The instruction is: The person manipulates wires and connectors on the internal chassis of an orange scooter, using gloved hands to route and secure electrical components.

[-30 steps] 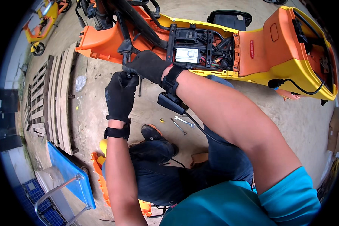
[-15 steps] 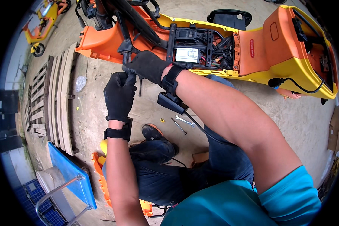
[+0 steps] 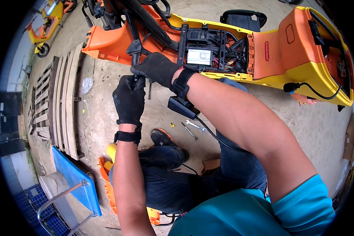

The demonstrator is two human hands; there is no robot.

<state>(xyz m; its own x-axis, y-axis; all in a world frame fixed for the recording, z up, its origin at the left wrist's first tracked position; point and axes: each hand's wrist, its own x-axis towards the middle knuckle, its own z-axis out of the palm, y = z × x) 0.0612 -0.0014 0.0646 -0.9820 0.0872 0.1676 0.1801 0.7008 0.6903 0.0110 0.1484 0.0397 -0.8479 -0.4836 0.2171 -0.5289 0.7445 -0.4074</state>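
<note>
My left hand (image 3: pixel 129 100), in a black glove, is closed around a small dark piece at the lower end of a black bar (image 3: pixel 134 47). That bar has a flared collar and a greyish end, and it reaches toward me from the scooter body (image 3: pixel 271 51). My right hand (image 3: pixel 157 70), also gloved, is closed just above the left, its fingertips pressed at the same bar end. My fingers hide most of what is between them. A thin dark rod (image 3: pixel 149 89) shows below my right hand. The orange-and-yellow scooter has its middle open, exposing a white-labelled box (image 3: pixel 199 57) and wiring.
On the concrete floor lie a wrench (image 3: pixel 196 126), a thin metal tool (image 3: pixel 189 131) and a small yellow piece (image 3: pixel 172 124). Wooden pallets (image 3: pixel 65 102) and a blue cart (image 3: pixel 76 181) are at left. Another yellow scooter (image 3: pixel 47 27) stands far left. Orange panels (image 3: pixel 108 183) lie beside my legs.
The whole view has shifted slightly, putting the scooter a little further right. Both hands stay at the bar end; my left hand has turned slightly.
</note>
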